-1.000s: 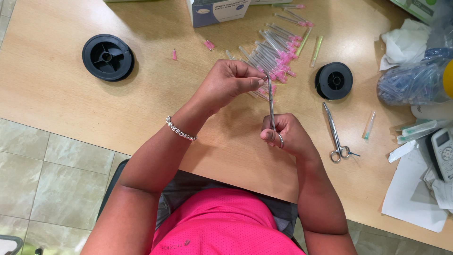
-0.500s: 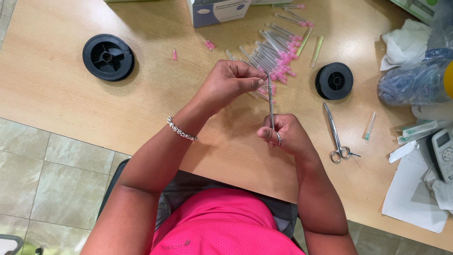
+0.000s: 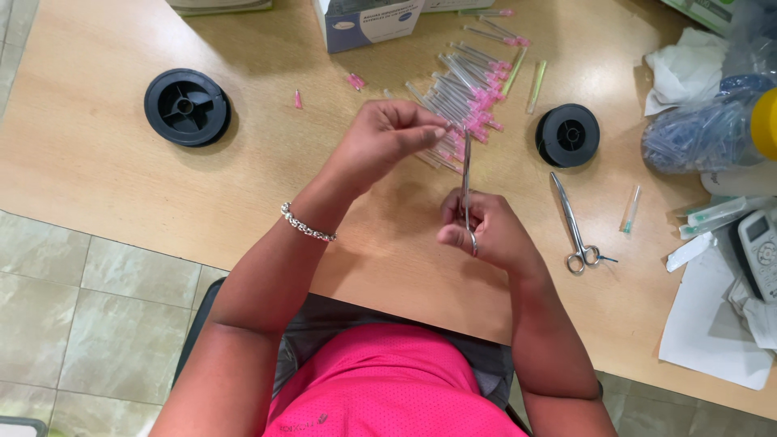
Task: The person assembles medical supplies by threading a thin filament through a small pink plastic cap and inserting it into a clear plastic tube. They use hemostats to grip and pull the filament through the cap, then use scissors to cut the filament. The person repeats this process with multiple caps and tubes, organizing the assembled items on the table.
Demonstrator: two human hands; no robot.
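My right hand grips the ring handles of slim metal forceps, whose tips point away from me toward my left hand. My left hand hovers above the wooden table with fingers pinched together at the forceps tips; whatever it pinches is too small to see. A silver bracelet sits on my left wrist. Just beyond both hands lies a pile of clear tubes with pink hubs.
A black spool lies at the left, a smaller black spool at the right. Second forceps rest right of my hand. A box, a plastic bag, papers and a handset crowd the right side.
Both hands stay nearly in place. My left fingers have closed tighter at the forceps tips.
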